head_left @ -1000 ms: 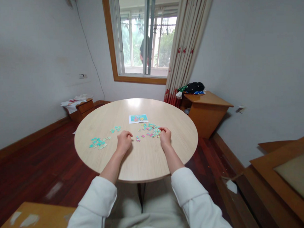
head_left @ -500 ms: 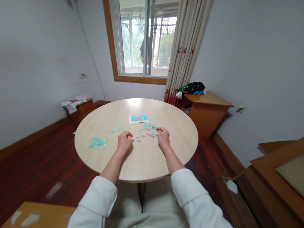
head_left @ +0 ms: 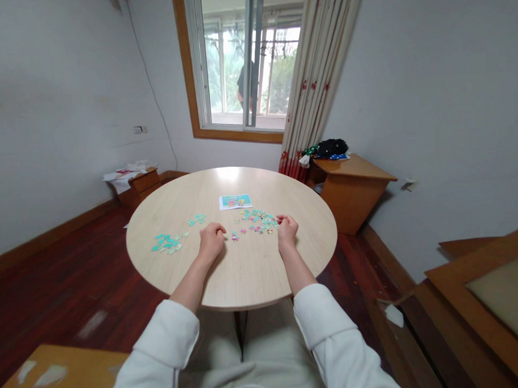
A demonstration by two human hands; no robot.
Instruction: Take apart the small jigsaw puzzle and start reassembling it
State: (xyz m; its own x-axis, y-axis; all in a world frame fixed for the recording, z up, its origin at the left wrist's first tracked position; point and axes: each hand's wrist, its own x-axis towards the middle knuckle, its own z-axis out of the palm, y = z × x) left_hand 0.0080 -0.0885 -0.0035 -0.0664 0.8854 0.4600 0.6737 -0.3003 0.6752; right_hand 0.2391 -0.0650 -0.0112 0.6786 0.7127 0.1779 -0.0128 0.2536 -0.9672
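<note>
Jigsaw pieces lie in groups on a round wooden table (head_left: pixel 245 279). My left hand (head_left: pixel 212 241) rests on the tabletop with its fingers curled in; whether a piece is inside is hidden. Just right of it sits a small pink and blue jigsaw piece (head_left: pixel 235 236), and a pink piece (head_left: pixel 243 231) lies beside that. My right hand (head_left: pixel 287 231) is closed at the right edge of a mixed pile of jigsaw pieces (head_left: pixel 258 219). Its fingertips are bent together, and anything between them is too small to make out. Behind the pile lies a picture sheet (head_left: pixel 235 201) with cartoon figures.
Left of my left hand are a heap of teal pieces (head_left: pixel 166 242) and a smaller cluster of pieces (head_left: pixel 196 219). A desk with cloths (head_left: pixel 351 168) stands behind right, a low cabinet (head_left: pixel 143 181) behind left. A person (head_left: pixel 247 87) shows through the window.
My right hand has moved a little to the right, from over the pile's right part to its edge, uncovering some pieces. My left hand has stayed in place.
</note>
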